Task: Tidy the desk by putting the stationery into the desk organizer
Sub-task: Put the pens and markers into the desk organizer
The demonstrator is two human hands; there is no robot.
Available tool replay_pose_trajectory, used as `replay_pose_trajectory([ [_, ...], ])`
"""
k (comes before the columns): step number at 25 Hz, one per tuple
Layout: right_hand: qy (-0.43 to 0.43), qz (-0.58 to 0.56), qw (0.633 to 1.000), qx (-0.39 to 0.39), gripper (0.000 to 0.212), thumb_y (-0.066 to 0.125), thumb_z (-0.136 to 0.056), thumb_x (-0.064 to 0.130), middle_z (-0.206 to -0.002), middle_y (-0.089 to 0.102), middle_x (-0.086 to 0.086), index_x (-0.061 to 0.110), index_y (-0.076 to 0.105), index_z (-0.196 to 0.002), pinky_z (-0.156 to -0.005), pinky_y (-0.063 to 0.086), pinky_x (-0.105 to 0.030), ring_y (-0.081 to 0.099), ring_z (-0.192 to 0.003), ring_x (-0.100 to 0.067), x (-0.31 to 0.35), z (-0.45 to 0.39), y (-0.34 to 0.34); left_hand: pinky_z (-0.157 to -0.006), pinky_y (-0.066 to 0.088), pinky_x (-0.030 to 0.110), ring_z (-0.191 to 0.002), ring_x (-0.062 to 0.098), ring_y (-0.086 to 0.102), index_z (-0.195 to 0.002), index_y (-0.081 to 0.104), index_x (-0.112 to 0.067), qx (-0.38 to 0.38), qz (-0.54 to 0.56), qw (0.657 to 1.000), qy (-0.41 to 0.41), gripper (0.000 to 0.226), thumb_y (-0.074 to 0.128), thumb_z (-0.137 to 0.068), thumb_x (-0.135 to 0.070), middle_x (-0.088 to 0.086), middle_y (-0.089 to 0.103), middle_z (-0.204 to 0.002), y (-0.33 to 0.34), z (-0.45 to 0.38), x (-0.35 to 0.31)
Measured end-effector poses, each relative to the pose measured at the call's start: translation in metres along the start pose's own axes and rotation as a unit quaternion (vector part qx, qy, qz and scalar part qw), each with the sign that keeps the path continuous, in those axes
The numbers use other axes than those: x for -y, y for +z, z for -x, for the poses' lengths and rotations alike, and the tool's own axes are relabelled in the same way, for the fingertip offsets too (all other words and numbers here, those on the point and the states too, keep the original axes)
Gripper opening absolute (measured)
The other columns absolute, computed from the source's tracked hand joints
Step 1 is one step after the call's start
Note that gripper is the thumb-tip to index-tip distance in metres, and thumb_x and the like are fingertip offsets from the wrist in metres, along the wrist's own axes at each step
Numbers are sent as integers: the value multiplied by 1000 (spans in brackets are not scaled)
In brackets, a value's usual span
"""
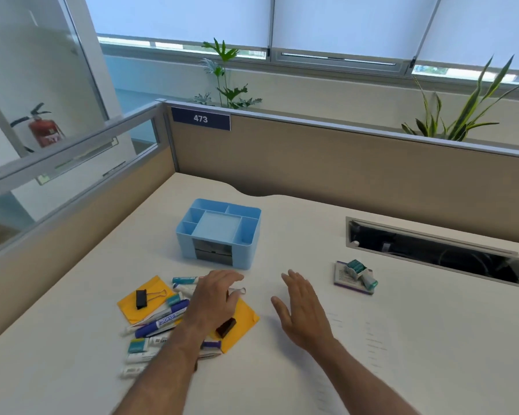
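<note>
- Your left hand [215,298] hovers palm-down over the stationery pile, fingers loosely spread, pinching nothing you can see; your right hand [301,310] is open and flat over bare desk [387,354].
- At 7 o'clock from your left hand lie the markers [162,320]: light, stiff, smooth barrels likely to roll, so take each mid-barrel. The exact count is unclear; several overlap.
- Two yellow sticky-note pads [146,295] flank the hand, thin and floppy; lift by an edge.
- Two black binder clips [141,298] sit on them, small and rigid.
- At 2 o'clock, well apart, a staple box [355,272].
- At 12 o'clock, the blue desk organizer [219,232] stands empty.
</note>
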State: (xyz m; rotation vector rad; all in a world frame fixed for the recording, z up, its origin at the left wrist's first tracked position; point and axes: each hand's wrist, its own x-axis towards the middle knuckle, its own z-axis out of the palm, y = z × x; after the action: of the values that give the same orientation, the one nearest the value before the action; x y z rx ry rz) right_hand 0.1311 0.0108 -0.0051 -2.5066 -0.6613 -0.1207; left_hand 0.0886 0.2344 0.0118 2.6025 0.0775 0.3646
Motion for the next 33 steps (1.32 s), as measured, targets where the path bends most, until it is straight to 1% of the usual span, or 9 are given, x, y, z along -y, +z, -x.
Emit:
replay_pose_trajectory([
  [3,-17,-16,999,49,59,35,-99,53,-159,26,4,26,27,-150,-117,16,-28,22,-144,-12,26,-1,18,-98,43,34,-112,13,53,-115,69,-26,39,-60,997,0,38,65,-79,-13,-8,66,-119,-22,14,26],
  [6,-46,-23,997,65,53,39,-99,47,-153,37,3,25,33,-147,-114,25,-27,33,-138,-13,47,-4,32,-101,40,33,-113,9,48,-116,68,-31,83,-100,991,24,37,64,-81,-18,-13,61,-120,-27,20,34],
  [13,-23,-57,996,71,51,51,-93,37,-144,47,6,29,37,-142,-109,32,-24,42,-131,-13,79,-16,46,-98,40,35,-108,13,55,-118,63,-33,53,-156,983,80,32,65,-88,-25,-11,65,-112,-25,16,32],
  [16,-20,-156,987,24,47,63,-89,31,-129,59,11,30,48,-133,-101,41,-20,54,-116,-7,95,-25,37,-96,47,37,-103,16,59,-136,49,-28,-5,-95,990,105,52,68,-87,-29,-6,68,-110,-30,13,32],
  [20,-36,-299,949,-90,31,74,-85,12,-100,71,10,20,65,-113,-83,58,-30,67,-92,-3,113,-44,17,-93,45,27,-101,3,55,-149,26,-34,-80,46,990,107,79,73,-86,-31,-13,65,-103,-46,3,22],
  [24,-91,-290,936,-176,25,76,-83,12,-99,74,3,14,69,-107,-82,58,-26,69,-92,-5,121,-62,-14,-84,53,19,-102,1,59,-142,38,-31,-129,169,975,61,70,76,-83,-29,-17,62,-105,-53,-6,32],
  [26,-143,-229,934,-236,20,73,-84,15,-104,73,-1,12,70,-104,-84,57,-23,69,-95,-6,118,-74,-34,-85,56,31,-104,5,59,-129,52,-29,-136,133,982,5,51,75,-84,-26,-11,64,-110,-55,-8,52],
  [30,-164,-126,936,-285,16,75,-83,7,-105,74,-10,5,73,-98,-83,57,-26,70,-93,-17,104,-101,-58,-95,42,39,-117,18,51,-129,58,-33,9,-94,990,-104,37,62,-92,-38,-7,60,-130,-49,-12,87],
  [33,-154,-58,957,-237,17,75,-82,4,-105,74,-12,3,74,-99,-77,60,-33,71,-93,-23,98,-111,-49,-95,39,37,-118,17,46,-130,57,-36,85,-135,977,-140,36,56,-95,-43,-8,55,-131,-41,-16,93],
])
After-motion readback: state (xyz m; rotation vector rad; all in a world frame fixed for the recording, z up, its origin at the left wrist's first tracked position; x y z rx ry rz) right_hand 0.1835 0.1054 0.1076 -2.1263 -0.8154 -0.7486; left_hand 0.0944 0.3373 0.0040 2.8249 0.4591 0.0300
